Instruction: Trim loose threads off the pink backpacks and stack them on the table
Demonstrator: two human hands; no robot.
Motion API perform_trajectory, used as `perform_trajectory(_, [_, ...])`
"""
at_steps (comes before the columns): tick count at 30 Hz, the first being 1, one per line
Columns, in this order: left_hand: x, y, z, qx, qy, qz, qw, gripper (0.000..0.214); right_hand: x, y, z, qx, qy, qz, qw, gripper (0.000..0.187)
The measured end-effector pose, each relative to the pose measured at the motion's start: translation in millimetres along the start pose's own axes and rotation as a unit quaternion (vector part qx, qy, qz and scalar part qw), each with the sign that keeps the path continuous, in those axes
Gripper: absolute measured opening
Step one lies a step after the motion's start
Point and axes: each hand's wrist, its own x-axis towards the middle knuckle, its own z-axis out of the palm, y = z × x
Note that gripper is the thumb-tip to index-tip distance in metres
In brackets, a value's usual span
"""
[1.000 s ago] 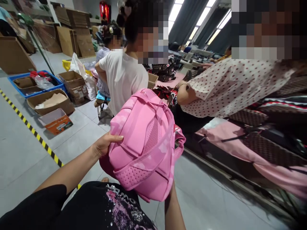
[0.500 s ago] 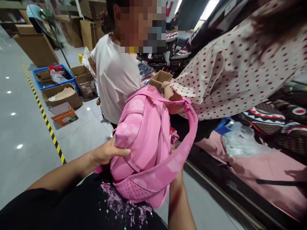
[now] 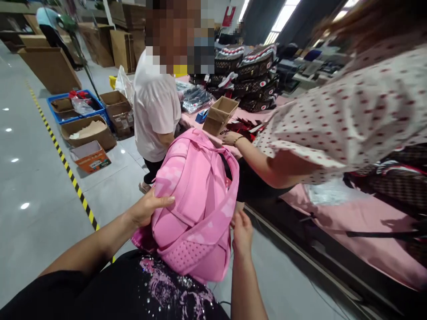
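A pink backpack [image 3: 195,195] rests against my black shirt, its padded back and straps facing me. My left hand [image 3: 147,208] grips its left side, thumb laid over the fabric. My right hand [image 3: 241,231] is at its right edge, fingers curled against a pink shoulder strap [image 3: 224,209]. A person in a dotted blouse [image 3: 350,115] stands close on the right, one arm reaching towards the table behind the backpack.
A long table with a pink cover [image 3: 336,218] runs along the right, with stacked dark patterned bags [image 3: 253,71] and a small cardboard box [image 3: 220,114]. A person in a white shirt [image 3: 153,106] stands ahead. Boxes and a blue crate [image 3: 73,106] lie beside a yellow-black floor line [image 3: 66,166].
The backpack's strap, swung out wide to the right half a second ago, now lies against the bag. My right hand has come up beside it. The person in the dotted blouse stretched an arm forward.
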Motion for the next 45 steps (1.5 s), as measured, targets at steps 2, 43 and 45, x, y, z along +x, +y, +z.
perform_trajectory(2, [-5.0, -1.1, -5.2, 0.002, 0.018, 0.009, 1.0, 0.058, -19.4, -18.4, -3.0, 0.008, 0.016, -0.023, 1.0, 0.064])
perform_trajectory(43, [-37.7, -17.9, -18.7, -0.058, 0.055, 0.077, 0.994, 0.049, -134.9, -129.7, 13.6, -0.181, -0.297, -0.591, 0.728, 0.031])
perform_trajectory(45, [-46.3, -15.4, -21.4, -0.056, 0.079, 0.086, 0.992, 0.055, -141.2, -130.6, 15.7, -0.168, -0.307, -0.588, 0.729, 0.029])
